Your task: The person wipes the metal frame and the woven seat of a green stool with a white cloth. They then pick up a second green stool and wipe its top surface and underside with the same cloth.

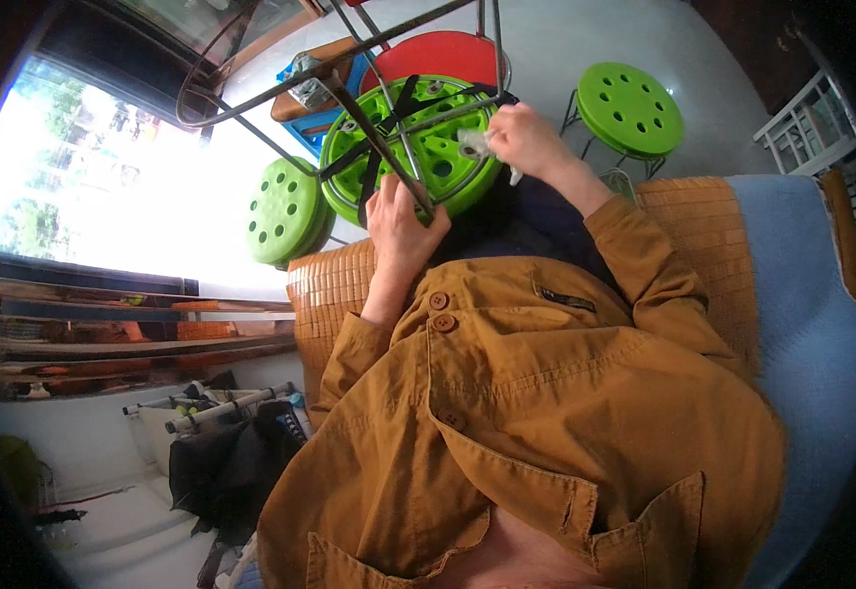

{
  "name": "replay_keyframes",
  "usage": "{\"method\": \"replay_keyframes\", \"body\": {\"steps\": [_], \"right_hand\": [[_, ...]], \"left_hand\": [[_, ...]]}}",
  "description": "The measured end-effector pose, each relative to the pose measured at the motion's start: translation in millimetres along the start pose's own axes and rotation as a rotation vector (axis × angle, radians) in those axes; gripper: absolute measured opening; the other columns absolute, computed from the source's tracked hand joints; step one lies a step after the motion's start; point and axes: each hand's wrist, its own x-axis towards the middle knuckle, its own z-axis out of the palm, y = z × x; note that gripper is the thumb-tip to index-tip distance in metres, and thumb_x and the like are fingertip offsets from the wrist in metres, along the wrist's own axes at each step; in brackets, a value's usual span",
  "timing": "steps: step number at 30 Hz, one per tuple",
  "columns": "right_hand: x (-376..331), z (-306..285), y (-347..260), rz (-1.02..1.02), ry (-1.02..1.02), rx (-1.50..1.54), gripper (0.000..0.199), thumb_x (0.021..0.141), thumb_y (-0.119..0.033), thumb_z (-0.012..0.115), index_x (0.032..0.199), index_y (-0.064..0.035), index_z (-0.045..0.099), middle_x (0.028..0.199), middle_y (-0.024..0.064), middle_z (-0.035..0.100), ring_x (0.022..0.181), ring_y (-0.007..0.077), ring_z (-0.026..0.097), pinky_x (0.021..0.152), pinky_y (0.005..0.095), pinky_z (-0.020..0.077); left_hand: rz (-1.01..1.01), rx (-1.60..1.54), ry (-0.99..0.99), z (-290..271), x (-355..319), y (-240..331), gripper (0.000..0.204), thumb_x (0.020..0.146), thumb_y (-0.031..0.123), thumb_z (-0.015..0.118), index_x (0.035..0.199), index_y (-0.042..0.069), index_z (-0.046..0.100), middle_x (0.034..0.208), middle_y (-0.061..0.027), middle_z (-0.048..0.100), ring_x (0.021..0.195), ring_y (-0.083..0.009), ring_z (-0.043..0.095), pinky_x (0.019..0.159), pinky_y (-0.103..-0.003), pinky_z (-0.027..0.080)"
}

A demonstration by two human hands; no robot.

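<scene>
Grips a leg of the upturned stool before the lap in curled fingers of the left hand, and pinches a rag in bunched fingers of the right hand.

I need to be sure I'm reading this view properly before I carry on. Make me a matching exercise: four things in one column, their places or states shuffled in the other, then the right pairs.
Things
1. Left hand
2. Right hand
3. Red seat
4. Blue mat

Places or states
A. Just beyond the upturned green stool
B. Closed around part of the metal frame
C. To the right of the woven brown mat
D. Pinching a pale crumpled piece

Pairs: 1-B, 2-D, 3-A, 4-C
</scene>
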Motion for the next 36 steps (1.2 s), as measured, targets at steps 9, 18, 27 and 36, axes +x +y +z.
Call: {"method": "replay_keyframes", "body": {"steps": [9,18,27,36], "right_hand": [[-20.6,26.9,-30.0,-0.330,0.120,0.105,0.015,0.084,-0.009,0.062,0.097,-0.0020,0.066,0.104,0.0166,0.066,0.104,0.0326,0.062,0.092,0.0433,0.0497],[-29.2,18.4,-19.7,-0.395,-0.003,0.152,0.026,0.093,-0.007,0.056,0.117,-0.0060,0.067,0.126,0.0093,0.064,0.121,0.0277,0.058,0.101,0.0424,0.0448],[12.3,37.2,52.8,-0.222,0.261,0.215,0.018,0.090,-0.009,0.065,0.107,-0.0051,0.072,0.111,0.0075,0.066,0.098,0.0261,0.065,0.085,0.0365,0.0524],[-31.0,26.4,-3.3,-0.132,0.180,0.145,0.031,0.079,0.005,0.059,0.107,-0.0024,0.070,0.115,0.0124,0.060,0.100,0.0312,0.062,0.086,0.0375,0.0520]], "left_hand": [[-0.004,-0.008,-0.004,2.0,-3.7,-4.7,0.032,0.067,0.016,0.075,0.087,0.008,0.051,0.099,-0.0092,0.058,0.092,-0.0338,0.057,0.083,-0.045,0.045],[0.010,-0.012,-0.014,0.9,-2.3,-4.1,0.029,0.067,0.016,0.074,0.090,0.009,0.057,0.094,-0.0088,0.054,0.090,-0.0307,0.058,0.082,-0.043,0.045],[0.016,-0.020,0.018,4.0,-0.7,-2.9,0.032,0.067,0.016,0.076,0.086,0.009,0.051,0.098,-0.0085,0.057,0.091,-0.0343,0.057,0.082,-0.045,0.045],[0.024,0.001,0.015,0.9,-1.0,-4.6,0.028,0.067,0.015,0.073,0.089,0.009,0.055,0.094,-0.0081,0.054,0.090,-0.0307,0.057,0.082,-0.043,0.044]]}}
